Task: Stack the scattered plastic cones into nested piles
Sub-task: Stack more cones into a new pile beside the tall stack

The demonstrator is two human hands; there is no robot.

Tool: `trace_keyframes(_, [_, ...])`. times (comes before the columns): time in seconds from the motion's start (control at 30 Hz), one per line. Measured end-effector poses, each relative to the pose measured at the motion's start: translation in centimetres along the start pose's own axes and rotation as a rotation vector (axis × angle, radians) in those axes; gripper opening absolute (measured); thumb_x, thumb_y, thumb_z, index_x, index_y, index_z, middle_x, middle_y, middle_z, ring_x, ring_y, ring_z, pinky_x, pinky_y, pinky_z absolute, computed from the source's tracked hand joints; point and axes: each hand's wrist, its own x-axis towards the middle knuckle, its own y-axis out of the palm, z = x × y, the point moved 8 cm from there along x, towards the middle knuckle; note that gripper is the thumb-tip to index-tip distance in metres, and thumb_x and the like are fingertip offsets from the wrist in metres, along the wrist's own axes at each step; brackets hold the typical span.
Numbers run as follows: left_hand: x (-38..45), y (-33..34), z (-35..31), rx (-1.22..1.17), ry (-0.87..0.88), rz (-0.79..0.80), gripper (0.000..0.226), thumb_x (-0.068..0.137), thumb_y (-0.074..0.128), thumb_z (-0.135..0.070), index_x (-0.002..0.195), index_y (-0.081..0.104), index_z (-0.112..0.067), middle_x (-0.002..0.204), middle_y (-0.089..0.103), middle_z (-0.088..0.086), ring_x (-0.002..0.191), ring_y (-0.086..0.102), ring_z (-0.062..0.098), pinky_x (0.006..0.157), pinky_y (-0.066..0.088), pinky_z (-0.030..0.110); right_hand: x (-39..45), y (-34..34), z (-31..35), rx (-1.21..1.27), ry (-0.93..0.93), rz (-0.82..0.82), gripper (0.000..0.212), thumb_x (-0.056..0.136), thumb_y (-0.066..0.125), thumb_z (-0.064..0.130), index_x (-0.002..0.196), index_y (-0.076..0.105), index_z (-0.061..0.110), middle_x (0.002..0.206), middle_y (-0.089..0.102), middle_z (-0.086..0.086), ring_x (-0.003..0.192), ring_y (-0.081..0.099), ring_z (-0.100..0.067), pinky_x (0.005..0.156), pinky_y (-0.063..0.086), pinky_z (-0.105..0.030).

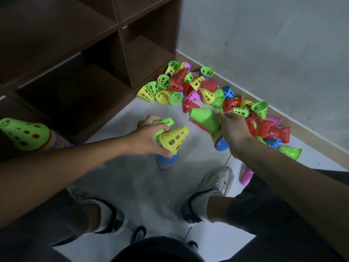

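The shelf [75,63] stands left, the loose cone heap [207,91] in the floor corner. Two arms reach forward. The left hand [149,137] curls its fingers round a yellow cone [174,137] atop one stack [167,157]. The right hand [234,131] grips a green cone [204,117] sideways. A second stack [28,135] stands far left.

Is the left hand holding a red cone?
No, the left hand holds a yellow cone and a green cone, not a red one.
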Motion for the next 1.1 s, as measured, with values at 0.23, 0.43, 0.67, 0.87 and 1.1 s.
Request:
trace_keyframes(0.23, [-0.9,1.8,0.4,0.109,0.041,-0.089,0.074,0.059,0.093,-0.046,0.121,0.054,-0.036,0.141,0.022,-0.004,0.132,0.022,0.025,0.102,0.026,0.024,-1.8,-0.4,-0.7,0.067,0.049,0.004,0.036,0.102,0.056,0.036,0.105,0.067,0.002,0.119,0.064,-0.030,0.099,0.068,-0.044,0.096,0.051,-0.059])
trace_keyframes(0.43, [-1.3,3.3,1.4,0.148,0.007,-0.145,0.074,0.060,0.092,-0.036,0.125,0.058,-0.032,0.144,0.023,0.000,0.133,0.019,0.026,0.103,0.019,0.020,-2.5,0.4,-1.0,0.104,0.056,0.001,0.025,0.103,0.055,0.037,0.086,0.062,0.019,0.119,0.065,-0.025,0.085,0.058,-0.025,0.091,0.054,-0.048])
trace_keyframes(0.67, [-1.5,2.5,2.8,-0.009,-0.004,-0.144,0.075,0.067,0.090,-0.044,0.133,0.053,-0.045,0.140,0.023,-0.006,0.133,0.031,0.023,0.112,0.029,0.029,-1.6,0.2,-1.3,0.123,0.084,-0.021,0.024,0.102,0.055,0.039,0.088,0.063,0.021,0.105,0.068,-0.012,0.097,0.065,-0.029,0.098,0.052,-0.049])
trace_keyframes(0.87, [-1.3,-0.2,2.1,-0.170,0.146,-0.284,0.030,0.101,0.052,-0.039,0.131,0.057,-0.040,0.127,0.041,0.000,0.122,0.045,0.001,0.110,0.034,0.019,-0.7,0.7,-1.8,0.123,0.103,-0.034,0.038,0.102,0.056,0.040,0.120,0.066,0.009,0.115,0.067,-0.011,0.105,0.066,-0.032,0.100,0.053,-0.047])
trace_keyframes(1.1, [-1.5,-1.3,-1.5,-0.293,0.205,-0.344,0.027,0.102,0.050,-0.024,0.127,0.051,-0.037,0.122,0.046,0.005,0.114,0.047,0.008,0.098,0.039,0.018,0.1,0.5,-2.4,0.152,0.154,-0.050,0.046,0.102,0.056,0.038,0.139,0.058,0.011,0.110,0.066,-0.006,0.105,0.065,-0.029,0.100,0.054,-0.046])
